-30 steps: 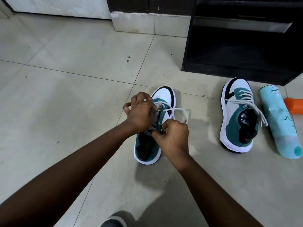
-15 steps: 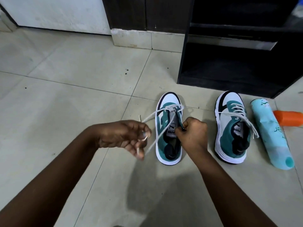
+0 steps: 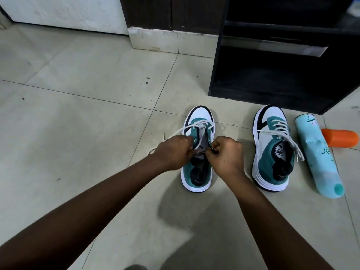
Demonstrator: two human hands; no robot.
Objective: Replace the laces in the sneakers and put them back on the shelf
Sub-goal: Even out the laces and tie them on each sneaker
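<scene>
Two white, teal and black sneakers stand on the tiled floor, toes pointing away from me. The left sneaker (image 3: 198,152) has a white lace (image 3: 187,129) threaded only through its lowest eyelets, one end trailing off to the left on the floor. My left hand (image 3: 173,152) grips the left side of the sneaker at the tongue. My right hand (image 3: 226,154) pinches the sneaker's right eyelet edge; whether it holds the lace tip is hidden. The right sneaker (image 3: 272,152) is fully laced, its lace ends loose.
A black open shelf unit (image 3: 282,61) stands just behind the sneakers. A light blue bottle (image 3: 317,154) lies right of the laced sneaker, with an orange object (image 3: 340,137) beyond it. Dark cabinet doors and a white wall are at the back.
My left hand has moved in from the left, where it pulled the lace out sideways, to the sneaker's tongue. The lace end now lies on the floor.
</scene>
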